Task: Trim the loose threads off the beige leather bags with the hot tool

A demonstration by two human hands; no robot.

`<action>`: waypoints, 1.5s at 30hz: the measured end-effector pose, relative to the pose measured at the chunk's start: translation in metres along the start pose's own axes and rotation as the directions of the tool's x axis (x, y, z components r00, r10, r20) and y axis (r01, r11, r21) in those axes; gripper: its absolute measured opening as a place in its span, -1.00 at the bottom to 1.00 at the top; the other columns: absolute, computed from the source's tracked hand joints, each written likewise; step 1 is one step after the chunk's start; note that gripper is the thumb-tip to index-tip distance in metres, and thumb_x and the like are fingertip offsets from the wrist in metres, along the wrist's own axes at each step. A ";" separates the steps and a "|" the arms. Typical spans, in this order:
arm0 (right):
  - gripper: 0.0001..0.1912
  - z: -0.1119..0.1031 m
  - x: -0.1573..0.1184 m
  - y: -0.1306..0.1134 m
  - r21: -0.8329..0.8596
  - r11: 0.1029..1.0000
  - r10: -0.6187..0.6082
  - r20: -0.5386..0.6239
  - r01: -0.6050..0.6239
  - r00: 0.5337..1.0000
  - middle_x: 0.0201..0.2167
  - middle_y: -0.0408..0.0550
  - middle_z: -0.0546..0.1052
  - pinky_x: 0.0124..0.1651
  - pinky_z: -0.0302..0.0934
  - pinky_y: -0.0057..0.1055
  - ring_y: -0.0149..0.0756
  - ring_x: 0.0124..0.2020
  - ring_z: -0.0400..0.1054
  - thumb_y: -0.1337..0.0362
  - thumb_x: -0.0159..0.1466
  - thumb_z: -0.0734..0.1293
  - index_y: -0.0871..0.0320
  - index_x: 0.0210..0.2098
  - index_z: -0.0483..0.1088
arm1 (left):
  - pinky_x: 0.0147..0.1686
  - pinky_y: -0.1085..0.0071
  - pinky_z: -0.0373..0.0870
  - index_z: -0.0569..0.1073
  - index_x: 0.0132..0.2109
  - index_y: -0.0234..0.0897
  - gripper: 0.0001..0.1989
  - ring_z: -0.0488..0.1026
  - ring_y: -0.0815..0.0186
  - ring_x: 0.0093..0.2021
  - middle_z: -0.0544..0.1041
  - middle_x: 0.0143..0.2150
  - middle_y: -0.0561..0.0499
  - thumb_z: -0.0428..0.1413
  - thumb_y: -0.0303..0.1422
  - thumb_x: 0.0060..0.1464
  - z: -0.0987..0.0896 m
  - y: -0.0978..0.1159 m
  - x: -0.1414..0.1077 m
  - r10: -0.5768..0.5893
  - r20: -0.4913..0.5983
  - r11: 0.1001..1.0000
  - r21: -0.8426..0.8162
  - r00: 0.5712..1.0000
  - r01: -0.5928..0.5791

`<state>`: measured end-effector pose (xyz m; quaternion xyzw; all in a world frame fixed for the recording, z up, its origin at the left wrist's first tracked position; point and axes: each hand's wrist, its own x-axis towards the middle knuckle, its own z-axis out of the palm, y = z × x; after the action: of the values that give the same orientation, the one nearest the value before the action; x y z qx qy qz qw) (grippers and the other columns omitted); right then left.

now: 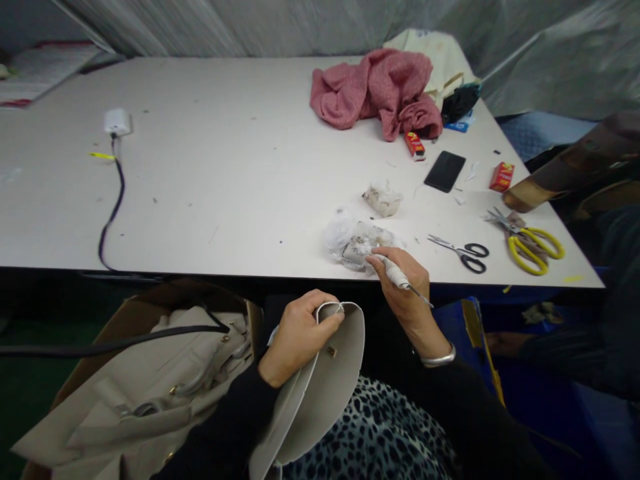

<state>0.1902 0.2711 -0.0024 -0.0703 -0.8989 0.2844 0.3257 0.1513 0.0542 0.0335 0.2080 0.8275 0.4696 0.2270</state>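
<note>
My left hand (306, 333) grips the upper edge of a beige bag (330, 387), thumb and fingers pinching its rim. The bag hangs over my lap with its inside showing and a small metal fitting on the inner wall. My right hand (405, 287) is closed around an awl (395, 272) with a white-wrapped handle; its thin metal tip points down and to the right. Just beyond that hand, a clump of white fluffy wadding (353, 240) lies at the table's front edge. A smaller dirty white lump (383, 199) sits behind it.
Black-handled scissors (463, 252) and yellow-handled shears (533, 243) lie at right, near a phone (445, 171) and red boxes (502, 177). A pink cloth (377, 90) is heaped at the back. Left, a cardboard box (120, 327) holds beige bags. Another person's arm (515, 343) shows at right.
</note>
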 end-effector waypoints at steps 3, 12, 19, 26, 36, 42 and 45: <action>-0.76 0.000 0.001 0.002 0.023 1.000 -0.006 0.021 0.006 1.000 -0.15 0.03 0.65 -0.01 0.38 -0.24 -0.14 -0.11 0.54 0.09 0.47 0.32 0.11 -0.09 0.53 | -0.15 0.35 0.36 0.58 -0.33 -0.26 -0.88 0.50 0.25 -0.22 0.58 -0.29 -0.02 0.17 -0.37 0.15 -0.003 -0.001 -0.002 0.045 0.047 0.997 -0.064 0.998 -0.042; -0.75 -0.012 0.000 0.005 0.109 0.994 0.013 0.057 -0.019 0.998 -0.15 0.01 0.64 0.02 0.35 -0.19 -0.13 -0.10 0.50 0.06 0.46 0.32 0.08 -0.11 0.54 | -0.22 0.37 0.30 0.53 -0.34 -0.28 -0.87 0.45 0.26 -0.29 0.53 -0.35 0.01 0.17 -0.34 0.14 -0.007 0.000 0.002 -0.020 0.112 0.986 -0.163 0.993 0.038; -0.69 -0.023 -0.023 -0.022 0.649 0.629 0.345 0.259 -0.427 0.902 -0.45 -0.13 0.57 -0.29 0.43 -0.34 -0.29 -0.40 0.50 0.00 0.42 0.36 0.10 -0.25 0.54 | -0.21 0.35 0.30 0.57 -0.32 -0.28 -0.90 0.47 0.25 -0.28 0.59 -0.31 0.00 0.21 -0.35 0.09 -0.005 0.006 0.003 -0.032 0.167 0.997 -0.068 0.985 0.044; -0.68 -0.022 -0.042 -0.033 0.678 0.506 0.311 0.433 -0.534 0.846 -0.45 -0.12 0.57 -0.30 0.42 -0.38 -0.30 -0.39 0.49 -0.01 0.38 0.39 0.13 -0.28 0.54 | -0.18 0.35 0.31 0.58 -0.35 -0.27 -0.90 0.47 0.24 -0.28 0.58 -0.32 0.00 0.21 -0.35 0.08 -0.005 0.008 0.004 0.015 0.184 0.999 -0.047 0.983 -0.006; -0.68 -0.021 -0.046 -0.029 0.651 0.513 0.240 0.517 -0.559 0.822 -0.43 -0.12 0.55 -0.25 0.40 -0.39 -0.32 -0.37 0.47 0.02 0.42 0.35 0.14 -0.26 0.53 | -0.18 0.36 0.32 0.58 -0.36 -0.26 -0.89 0.47 0.25 -0.27 0.57 -0.32 0.00 0.20 -0.36 0.11 -0.005 0.005 0.000 0.053 0.204 0.997 -0.067 0.978 -0.040; -0.72 -0.021 -0.048 -0.024 0.639 0.551 0.185 0.535 -0.537 0.825 -0.36 -0.12 0.56 -0.22 0.39 -0.39 -0.31 -0.32 0.48 0.05 0.44 0.33 0.11 -0.24 0.53 | -0.21 0.35 0.28 0.56 -0.39 -0.28 -0.89 0.44 0.26 -0.29 0.53 -0.35 0.01 0.20 -0.35 0.07 -0.003 0.000 0.003 0.021 0.225 0.990 -0.140 0.974 0.011; -0.74 -0.016 -0.056 -0.027 0.653 0.528 0.213 0.517 -0.543 0.829 -0.33 -0.10 0.58 -0.18 0.42 -0.35 -0.27 -0.28 0.50 0.05 0.42 0.36 0.09 -0.23 0.55 | -0.22 0.36 0.28 0.57 -0.39 -0.28 -0.89 0.42 0.26 -0.30 0.51 -0.37 0.01 0.21 -0.34 0.04 -0.005 -0.001 0.006 0.014 0.210 0.981 -0.190 0.978 0.027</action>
<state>0.2457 0.2385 -0.0076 -0.0638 -0.6903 0.7170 0.0736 0.1436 0.0535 0.0339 0.2309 0.7504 0.5216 0.3339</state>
